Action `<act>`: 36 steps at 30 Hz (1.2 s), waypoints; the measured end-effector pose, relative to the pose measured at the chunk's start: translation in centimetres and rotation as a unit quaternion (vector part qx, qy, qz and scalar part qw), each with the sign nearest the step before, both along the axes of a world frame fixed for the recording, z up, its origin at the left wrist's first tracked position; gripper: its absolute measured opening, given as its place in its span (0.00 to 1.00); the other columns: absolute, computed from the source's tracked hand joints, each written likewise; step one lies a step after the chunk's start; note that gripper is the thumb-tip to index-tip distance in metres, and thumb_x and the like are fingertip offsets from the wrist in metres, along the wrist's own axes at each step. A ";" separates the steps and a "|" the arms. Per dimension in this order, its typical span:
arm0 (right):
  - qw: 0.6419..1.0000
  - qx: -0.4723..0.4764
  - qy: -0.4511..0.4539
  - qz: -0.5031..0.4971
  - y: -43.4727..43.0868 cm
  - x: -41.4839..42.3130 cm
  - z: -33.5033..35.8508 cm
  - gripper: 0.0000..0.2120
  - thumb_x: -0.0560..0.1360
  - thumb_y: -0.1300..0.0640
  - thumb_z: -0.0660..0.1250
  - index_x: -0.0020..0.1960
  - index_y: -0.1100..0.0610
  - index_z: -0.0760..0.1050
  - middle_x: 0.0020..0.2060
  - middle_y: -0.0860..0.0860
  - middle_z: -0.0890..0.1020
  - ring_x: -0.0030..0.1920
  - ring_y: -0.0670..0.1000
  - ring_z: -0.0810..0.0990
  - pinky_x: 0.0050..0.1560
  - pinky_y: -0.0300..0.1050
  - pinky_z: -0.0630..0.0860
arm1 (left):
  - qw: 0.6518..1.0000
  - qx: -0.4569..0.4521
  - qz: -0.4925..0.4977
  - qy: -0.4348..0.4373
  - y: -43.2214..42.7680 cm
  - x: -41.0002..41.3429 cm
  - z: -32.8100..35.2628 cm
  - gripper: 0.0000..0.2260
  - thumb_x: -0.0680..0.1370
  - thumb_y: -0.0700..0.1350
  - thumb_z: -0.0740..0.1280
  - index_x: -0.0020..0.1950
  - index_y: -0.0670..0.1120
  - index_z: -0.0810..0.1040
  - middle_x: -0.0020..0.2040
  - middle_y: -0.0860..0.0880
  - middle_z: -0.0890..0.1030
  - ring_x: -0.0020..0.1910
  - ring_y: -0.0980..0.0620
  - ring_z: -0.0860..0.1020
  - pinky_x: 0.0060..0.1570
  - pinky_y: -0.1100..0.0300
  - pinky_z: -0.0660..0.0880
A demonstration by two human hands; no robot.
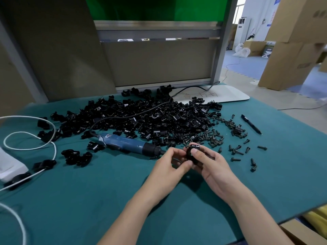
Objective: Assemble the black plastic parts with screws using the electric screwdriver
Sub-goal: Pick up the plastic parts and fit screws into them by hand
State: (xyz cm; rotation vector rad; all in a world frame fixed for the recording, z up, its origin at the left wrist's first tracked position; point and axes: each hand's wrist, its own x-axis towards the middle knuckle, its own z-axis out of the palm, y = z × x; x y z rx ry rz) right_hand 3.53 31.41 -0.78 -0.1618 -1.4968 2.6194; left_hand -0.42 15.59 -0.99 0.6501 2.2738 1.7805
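My right hand [210, 165] fingers curled round black plastic part [193, 153]; my left hand [169, 162] fingertips pinch its side. Electric screwdriver [123, 144] lies just beside.

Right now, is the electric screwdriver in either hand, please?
No, the electric screwdriver lies on the table; left hand and right hand hold a black part.

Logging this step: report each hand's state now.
Left hand: pinches the black part.
Right hand: grips the same black part, thumb on it.
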 end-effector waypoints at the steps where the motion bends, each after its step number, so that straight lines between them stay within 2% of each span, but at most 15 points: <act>1: 1.000 0.001 0.002 0.005 0.0 0.0 0.0 0.16 0.73 0.60 0.73 0.60 0.62 0.82 0.57 0.63 0.85 0.56 0.58 0.86 0.50 0.44 0.83 | 1.000 0.006 0.005 -0.017 0.0 0.0 0.1 0.05 0.79 0.51 0.70 0.53 0.53 0.77 0.45 0.57 0.83 0.42 0.59 0.80 0.46 0.59 0.79; 3: 1.000 0.001 0.007 0.015 0.0 0.0 -0.1 0.18 0.74 0.60 0.74 0.62 0.64 0.80 0.58 0.64 0.84 0.59 0.60 0.85 0.54 0.47 0.83 | 1.000 -0.005 0.016 -0.021 -0.1 0.0 0.2 0.06 0.81 0.52 0.68 0.50 0.50 0.79 0.41 0.48 0.84 0.34 0.55 0.79 0.40 0.54 0.78; 5: 1.000 0.007 0.013 0.021 0.0 0.1 -0.2 0.16 0.74 0.60 0.74 0.60 0.63 0.82 0.58 0.64 0.84 0.60 0.60 0.84 0.55 0.48 0.83 | 0.999 -0.027 0.020 -0.009 -0.1 -0.1 0.2 0.08 0.81 0.52 0.68 0.46 0.50 0.80 0.39 0.44 0.84 0.30 0.54 0.77 0.37 0.54 0.77; 8: 0.999 0.016 0.017 0.024 0.0 0.2 -0.1 0.14 0.72 0.58 0.76 0.57 0.60 0.85 0.57 0.63 0.85 0.59 0.59 0.85 0.55 0.48 0.83 | 0.998 -0.053 0.022 0.028 -0.4 -0.3 0.2 0.05 0.80 0.50 0.69 0.44 0.53 0.80 0.37 0.49 0.83 0.32 0.56 0.78 0.39 0.55 0.77; 12: 1.000 0.012 0.010 0.023 -0.1 0.2 -0.1 0.13 0.72 0.58 0.76 0.57 0.59 0.85 0.58 0.63 0.85 0.60 0.60 0.84 0.54 0.47 0.83 | 0.993 -0.064 0.009 0.094 -0.7 -0.4 -0.2 0.05 0.79 0.46 0.72 0.46 0.55 0.78 0.44 0.61 0.82 0.43 0.63 0.79 0.42 0.69 0.73; 14: 1.000 0.013 0.008 0.022 -0.2 0.2 0.0 0.13 0.72 0.58 0.77 0.56 0.59 0.85 0.58 0.63 0.85 0.60 0.60 0.84 0.54 0.46 0.83 | 0.995 -0.049 -0.004 0.090 -0.8 -0.5 -0.3 0.06 0.78 0.47 0.72 0.47 0.56 0.77 0.46 0.63 0.81 0.45 0.63 0.79 0.43 0.70 0.72; 16: 0.999 0.019 0.011 0.025 -0.3 0.3 0.1 0.17 0.69 0.55 0.79 0.56 0.58 0.85 0.57 0.63 0.85 0.60 0.60 0.85 0.54 0.47 0.83 | 0.999 -0.022 -0.005 0.041 -0.8 -0.5 -0.1 0.04 0.76 0.54 0.71 0.47 0.58 0.77 0.46 0.60 0.82 0.42 0.61 0.80 0.42 0.67 0.74; 19: 0.999 0.025 0.022 0.032 -0.3 0.5 0.2 0.17 0.70 0.56 0.78 0.58 0.59 0.85 0.58 0.63 0.85 0.60 0.60 0.84 0.56 0.48 0.82 | 0.999 -0.040 -0.014 0.007 -0.9 -0.6 -0.1 0.08 0.76 0.60 0.68 0.44 0.57 0.78 0.40 0.47 0.83 0.33 0.54 0.78 0.34 0.52 0.77; 21: 0.999 0.025 0.023 0.032 -0.3 0.6 0.3 0.14 0.73 0.58 0.76 0.58 0.58 0.84 0.58 0.64 0.84 0.61 0.60 0.84 0.56 0.47 0.82 | 0.998 -0.062 -0.023 0.023 -1.0 -0.6 -0.1 0.08 0.80 0.56 0.68 0.43 0.54 0.78 0.37 0.47 0.82 0.30 0.54 0.76 0.32 0.52 0.76; 23: 0.999 0.026 0.019 0.032 -0.2 0.7 0.3 0.13 0.74 0.59 0.74 0.58 0.58 0.85 0.58 0.63 0.85 0.61 0.60 0.84 0.55 0.47 0.82 | 0.997 -0.064 -0.026 0.042 -1.1 -0.6 -0.2 0.07 0.81 0.53 0.68 0.44 0.54 0.78 0.35 0.52 0.81 0.29 0.56 0.75 0.32 0.57 0.74; 26: 0.999 0.035 0.011 0.040 -0.4 0.7 0.5 0.13 0.73 0.59 0.75 0.58 0.57 0.85 0.58 0.63 0.85 0.60 0.60 0.84 0.55 0.46 0.82 | 0.989 -0.086 -0.026 0.119 -1.4 -0.7 -0.2 0.05 0.80 0.48 0.70 0.45 0.53 0.77 0.42 0.58 0.80 0.37 0.60 0.77 0.38 0.66 0.72; 29: 0.998 0.031 0.009 0.046 -0.3 0.8 0.5 0.15 0.71 0.57 0.78 0.57 0.58 0.85 0.58 0.64 0.85 0.59 0.60 0.85 0.54 0.46 0.83 | 0.975 -0.112 -0.026 0.191 -1.6 -0.6 -0.3 0.07 0.79 0.43 0.71 0.47 0.53 0.75 0.47 0.63 0.78 0.46 0.60 0.77 0.41 0.71 0.69; 32: 0.999 0.030 0.006 0.038 -0.3 0.7 0.6 0.13 0.73 0.59 0.75 0.57 0.58 0.85 0.57 0.64 0.85 0.59 0.60 0.85 0.53 0.47 0.83 | 0.986 -0.092 -0.026 0.135 -1.5 -0.6 -0.1 0.06 0.78 0.49 0.72 0.47 0.57 0.75 0.46 0.64 0.80 0.42 0.61 0.78 0.40 0.70 0.71; 34: 0.998 0.044 0.008 0.035 -0.4 0.8 0.5 0.13 0.72 0.58 0.75 0.57 0.57 0.85 0.57 0.63 0.85 0.59 0.59 0.85 0.54 0.47 0.83 | 0.993 -0.079 -0.021 0.080 -1.5 -0.7 0.0 0.05 0.76 0.56 0.71 0.47 0.59 0.76 0.44 0.60 0.82 0.39 0.60 0.80 0.40 0.64 0.75; 36: 0.998 0.041 0.013 0.035 -0.4 0.8 0.5 0.14 0.72 0.58 0.75 0.58 0.57 0.85 0.58 0.62 0.85 0.61 0.59 0.84 0.55 0.47 0.82 | 0.993 -0.092 -0.015 0.071 -1.5 -0.8 0.0 0.06 0.78 0.58 0.69 0.45 0.58 0.77 0.39 0.56 0.82 0.37 0.57 0.79 0.39 0.59 0.75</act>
